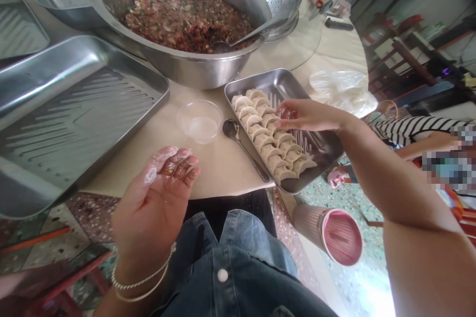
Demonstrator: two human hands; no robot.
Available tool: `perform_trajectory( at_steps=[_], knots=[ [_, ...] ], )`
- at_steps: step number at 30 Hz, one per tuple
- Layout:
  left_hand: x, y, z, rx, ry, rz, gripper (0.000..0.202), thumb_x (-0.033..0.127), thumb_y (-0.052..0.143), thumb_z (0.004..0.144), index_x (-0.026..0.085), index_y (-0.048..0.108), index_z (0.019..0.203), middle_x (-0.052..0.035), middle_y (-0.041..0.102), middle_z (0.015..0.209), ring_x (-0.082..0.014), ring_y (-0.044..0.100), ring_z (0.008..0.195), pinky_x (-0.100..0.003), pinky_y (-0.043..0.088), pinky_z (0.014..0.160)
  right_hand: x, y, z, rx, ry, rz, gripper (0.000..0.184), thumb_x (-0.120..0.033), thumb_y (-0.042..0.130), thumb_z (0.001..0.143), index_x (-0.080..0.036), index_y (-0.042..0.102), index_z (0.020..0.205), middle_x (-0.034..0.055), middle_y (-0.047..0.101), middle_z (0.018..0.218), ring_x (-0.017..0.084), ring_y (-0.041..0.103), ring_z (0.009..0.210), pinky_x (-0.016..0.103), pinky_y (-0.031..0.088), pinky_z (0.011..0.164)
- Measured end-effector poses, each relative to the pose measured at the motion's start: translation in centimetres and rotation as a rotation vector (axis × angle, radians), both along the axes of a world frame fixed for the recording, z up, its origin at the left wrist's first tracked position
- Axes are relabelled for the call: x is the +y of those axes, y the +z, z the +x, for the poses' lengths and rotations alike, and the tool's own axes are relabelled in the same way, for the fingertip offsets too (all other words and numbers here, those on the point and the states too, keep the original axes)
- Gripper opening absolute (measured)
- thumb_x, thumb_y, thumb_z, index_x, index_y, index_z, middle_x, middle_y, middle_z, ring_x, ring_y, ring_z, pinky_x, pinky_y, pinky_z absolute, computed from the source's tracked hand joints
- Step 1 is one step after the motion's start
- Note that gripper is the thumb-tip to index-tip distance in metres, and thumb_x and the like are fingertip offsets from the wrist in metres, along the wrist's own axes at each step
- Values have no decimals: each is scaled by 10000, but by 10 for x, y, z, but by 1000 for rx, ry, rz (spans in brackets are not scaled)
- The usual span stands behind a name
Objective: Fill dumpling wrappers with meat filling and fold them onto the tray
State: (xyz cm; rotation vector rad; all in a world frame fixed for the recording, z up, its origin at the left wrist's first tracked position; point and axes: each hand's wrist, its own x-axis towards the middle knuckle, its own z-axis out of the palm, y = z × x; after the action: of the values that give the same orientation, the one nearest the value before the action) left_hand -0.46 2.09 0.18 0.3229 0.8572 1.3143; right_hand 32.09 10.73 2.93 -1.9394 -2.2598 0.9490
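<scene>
— Where are the dumplings [277, 161]?
— At 3 o'clock, in 2 rows along the left side of a tray [325, 148].
— And the right hand [312, 113]?
— Over that tray, between 2 and 3 o'clock, thumb and fingers slightly parted at the row farther right. The fingertips block the view there, so I can't tell whether they pinch a dumpling.
— The left hand [154, 198]?
— At 8 o'clock, palm up, fingers loosely curled, holding nothing. White smears mark the fingers.
— What lies close by?
— A spoon [251, 157] just beside the tray, and a see-through dish [201, 121] at 10 o'clock from the spoon.
— Farther out?
— A bowl [203, 69] of filling [178, 12] between 11 and 12, a large tray [82, 133] at 9.
</scene>
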Motion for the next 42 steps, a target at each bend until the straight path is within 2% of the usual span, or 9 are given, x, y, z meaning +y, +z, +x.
perform_trajectory(
  at_steps=[4,9,12,17,25,28,32,37,42],
  knots=[
    [-1,-2,0,-21,-20,13,179,304,594,803,183,723,831,-27,724,833,-148,687,792,-239,603,716,-5,-2,1,28,12,-45,604,-675,661,698,-240,546,1102,45,682,857,184,626,697,310,481,576],
    [-2,-4,-1,-16,-15,19,168,300,601,794,189,723,823,-27,727,833,-146,688,780,-236,600,715,-10,-4,0,65,41,59,614,-591,671,721,-236,535,1204,76,641,1063,203,624,809,332,504,662],
    [-3,-4,-1,-15,-21,18,181,301,585,805,187,722,836,-33,725,849,-150,685,787,-242,598,719,-12,-6,-5,50,71,90,589,-547,657,741,-284,557,1259,64,611,1116,173,593,776,335,496,704],
    [-4,-3,-1,-24,-27,23,185,303,581,815,181,716,851,-40,716,863,-152,682,795,-245,594,725,-9,-12,-9,87,29,112,509,-561,651,731,-293,652,1164,45,622,1079,131,558,690,325,488,693],
    [-3,-5,-1,-21,-24,19,176,293,579,815,183,714,839,-38,714,852,-142,680,775,-237,592,722,-14,-24,-11,110,-75,199,541,-574,628,750,-222,656,1160,66,660,1008,120,564,644,306,480,623],
    [-3,-5,-2,-10,-28,9,178,290,578,814,177,713,841,-34,713,847,-147,679,780,-243,597,722,-16,-21,-15,99,-84,219,527,-558,623,764,-208,657,1157,70,659,1014,125,570,666,319,488,669],
    [-4,-1,-1,15,-14,1,210,274,525,839,182,713,836,-32,704,844,-147,667,792,-242,599,727,-21,-9,-7,63,-81,216,551,-587,636,755,-209,633,1156,83,656,1051,163,604,754,341,499,714],
    [-4,2,2,41,24,-23,247,267,473,867,186,702,825,-29,684,845,-144,647,802,-246,602,723,-42,6,11,24,57,46,585,-614,654,741,-229,562,1172,69,666,972,186,620,762,334,503,679],
    [-2,0,5,26,-24,-34,229,276,493,855,182,699,820,-36,682,835,-146,651,777,-243,601,704,-58,-1,12,82,188,62,558,-527,604,823,-298,484,1317,84,563,1207,164,604,834,343,513,752]
  ],
)
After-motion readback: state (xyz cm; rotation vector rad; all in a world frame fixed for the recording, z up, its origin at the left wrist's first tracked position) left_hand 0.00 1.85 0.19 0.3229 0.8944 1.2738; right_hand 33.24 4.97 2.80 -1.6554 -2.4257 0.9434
